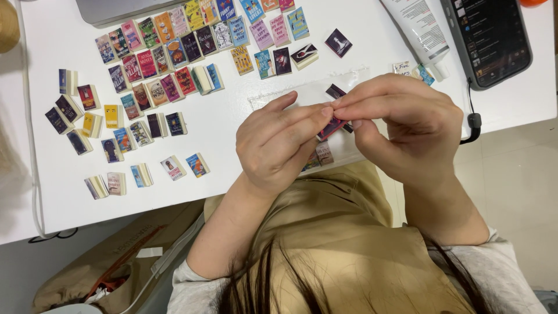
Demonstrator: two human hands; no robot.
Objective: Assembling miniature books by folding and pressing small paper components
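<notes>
Both hands meet over the front edge of a white table (pixel 221 122). My left hand (pixel 279 145) and my right hand (pixel 407 125) pinch one tiny book cover (pixel 330 128), dark with red, between their fingertips. Under the hands lies a clear plastic sheet (pixel 308 93) with a few more small covers (pixel 324 154) stuck on it. Several finished miniature books (pixel 157 70) with colourful covers are spread across the left and back of the table.
A dark phone (pixel 491 38) lies at the back right with a white tube (pixel 421 26) beside it. A grey laptop edge (pixel 116 9) sits at the back. A tan bag (pixel 116 261) stands on the floor at lower left.
</notes>
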